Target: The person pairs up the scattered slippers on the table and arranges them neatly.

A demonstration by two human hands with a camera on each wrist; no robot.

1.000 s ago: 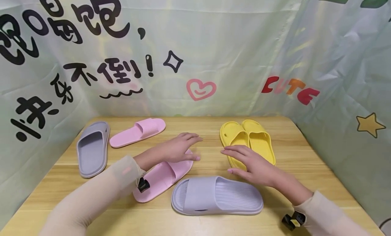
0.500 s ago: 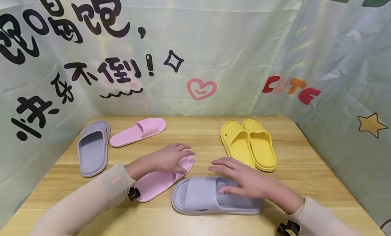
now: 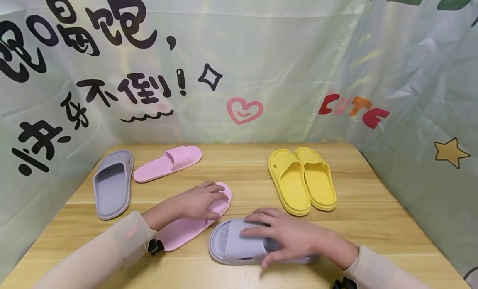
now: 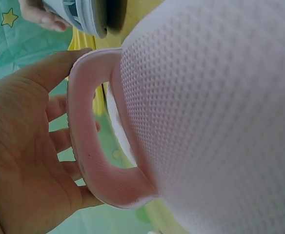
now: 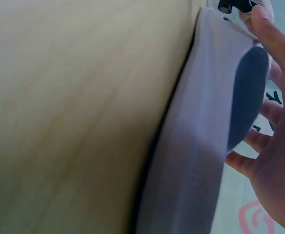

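Observation:
In the head view my left hand (image 3: 196, 202) is over the strap of the nearer pink slipper (image 3: 181, 234), fingers spread. The left wrist view shows the strap (image 4: 86, 141) between the thumb side and the fingers, which are partly hidden behind it; the palm stands apart from it. My right hand (image 3: 289, 235) spreads its fingers over the nearer lavender slipper (image 3: 242, 239), which lies sideways at the front, its strap end to the left. In the right wrist view, thumb and fingers reach around that slipper's strap opening (image 5: 250, 92); contact is unclear.
Another lavender slipper (image 3: 112, 189) lies at the left edge of the wooden table (image 3: 246, 276). Beside it at the back is a second pink slipper (image 3: 169, 162). A pair of yellow slippers (image 3: 295, 189) stands side by side at the back right. Printed cloth (image 3: 284, 64) encloses the table.
Both hands have come down and nearer: the left onto the pink slipper's strap, the right leftward from beside the yellow slippers to over the lavender slipper. The slippers stay in place.

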